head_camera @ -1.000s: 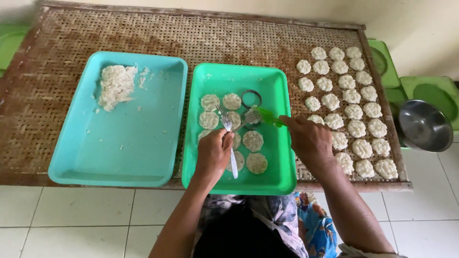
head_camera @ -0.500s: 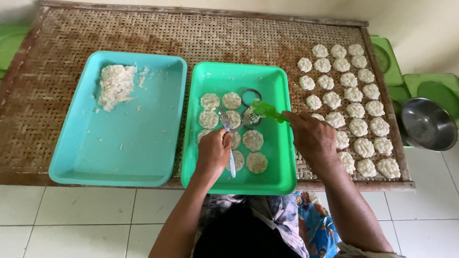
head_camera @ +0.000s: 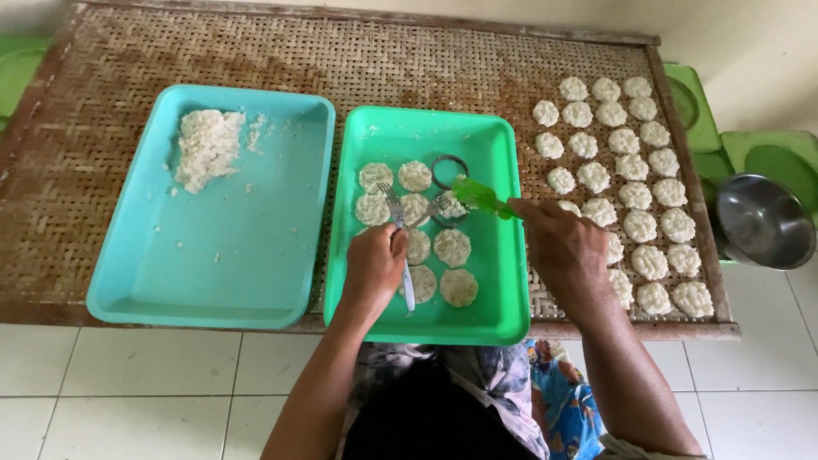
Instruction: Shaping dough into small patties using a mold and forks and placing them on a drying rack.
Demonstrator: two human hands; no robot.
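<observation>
A green tray (head_camera: 498, 281) in the middle holds several round flat rice patties (head_camera: 452, 247) and two metal ring moulds (head_camera: 449, 169). My left hand (head_camera: 373, 266) grips a metal fork (head_camera: 399, 234) whose tines point at the patties near the tray's centre. My right hand (head_camera: 564, 247) holds a green spatula (head_camera: 481, 196), its blade over the nearer ring mould, which has rice in it. To the left a teal tray (head_camera: 170, 273) carries a heap of cooked rice (head_camera: 207, 147) in its far corner.
All rests on a woven bamboo mat (head_camera: 128, 60) with a wooden frame. Several finished patties (head_camera: 635, 192) lie in rows on its right side. A steel bowl (head_camera: 763, 221) and green plastic stools (head_camera: 775, 158) stand at the right. White floor tiles lie below.
The fork in my left hand has shifted slightly toward the tray's centre. The green spatula stays over the ring mould with only a small move.
</observation>
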